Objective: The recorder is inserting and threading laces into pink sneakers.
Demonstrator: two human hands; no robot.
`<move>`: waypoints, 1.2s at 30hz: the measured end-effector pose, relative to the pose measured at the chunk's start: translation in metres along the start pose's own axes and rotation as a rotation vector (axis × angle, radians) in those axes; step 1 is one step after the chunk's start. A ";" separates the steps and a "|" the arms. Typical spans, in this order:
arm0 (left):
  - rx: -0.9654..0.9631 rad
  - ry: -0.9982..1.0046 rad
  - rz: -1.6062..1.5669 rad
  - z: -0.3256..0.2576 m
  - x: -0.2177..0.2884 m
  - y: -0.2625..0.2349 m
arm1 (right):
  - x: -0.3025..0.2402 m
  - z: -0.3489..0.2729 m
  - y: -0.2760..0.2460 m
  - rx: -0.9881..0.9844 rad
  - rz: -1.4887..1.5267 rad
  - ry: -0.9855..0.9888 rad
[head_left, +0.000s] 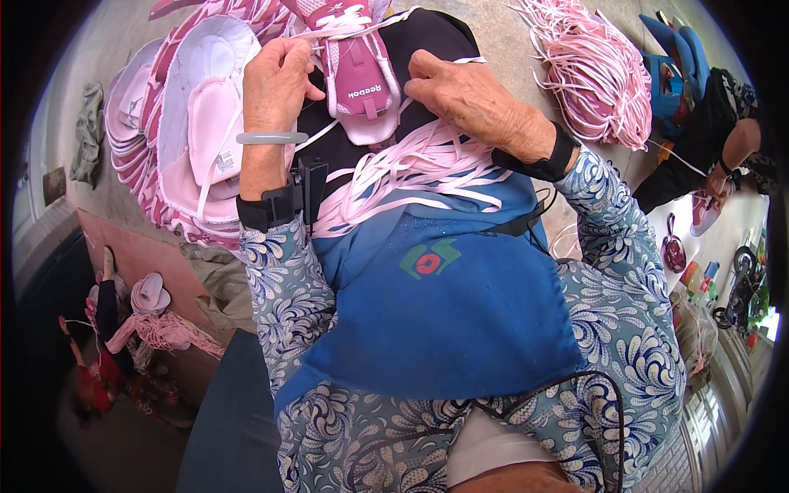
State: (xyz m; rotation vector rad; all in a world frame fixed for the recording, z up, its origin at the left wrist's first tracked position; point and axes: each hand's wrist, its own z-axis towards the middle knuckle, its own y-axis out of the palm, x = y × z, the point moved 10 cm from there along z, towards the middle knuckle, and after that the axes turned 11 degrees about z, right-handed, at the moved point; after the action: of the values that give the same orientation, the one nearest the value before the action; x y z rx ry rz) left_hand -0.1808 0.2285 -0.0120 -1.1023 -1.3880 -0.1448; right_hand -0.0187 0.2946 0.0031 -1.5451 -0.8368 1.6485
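A pink shoe upper [358,78] with a darker tongue lies over the dark cloth on my knees, its toe end away from me. Pale lace crosses its upper part. My left hand [279,78] is at the left edge of the upper, thumb and finger pinched on a pale shoelace. On the other side, my right hand [472,94] is closed, with lace showing at its fingers and a lace end sticking out past the knuckles. A loose bundle of pink shoelaces [419,168] rests on my lap, on the blue apron [452,320].
Stacked pink shoe uppers [205,123] stand at my left. A heap of laced pink pieces [596,74] sits on the floor at the right. Other people [727,152] work at the far right and lower left. A grey-green cloth [88,135] lies at far left.
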 end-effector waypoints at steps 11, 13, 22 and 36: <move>-0.002 -0.004 -0.282 0.004 -0.006 0.014 | 0.043 -0.008 -0.031 0.253 0.081 0.214; 0.058 0.052 -0.038 0.004 -0.001 0.007 | 0.037 -0.008 -0.032 0.233 0.015 0.202; 0.038 0.067 -0.040 0.008 -0.007 0.011 | 0.015 0.003 -0.053 0.434 0.292 0.091; 0.371 0.375 0.538 -0.050 0.044 0.003 | 0.036 0.027 -0.050 0.541 0.462 0.055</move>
State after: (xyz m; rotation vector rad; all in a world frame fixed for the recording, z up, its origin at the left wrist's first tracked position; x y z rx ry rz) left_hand -0.1322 0.2177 0.0329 -1.0314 -0.7146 0.2752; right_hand -0.0436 0.3515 0.0279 -1.4370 0.0264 1.9335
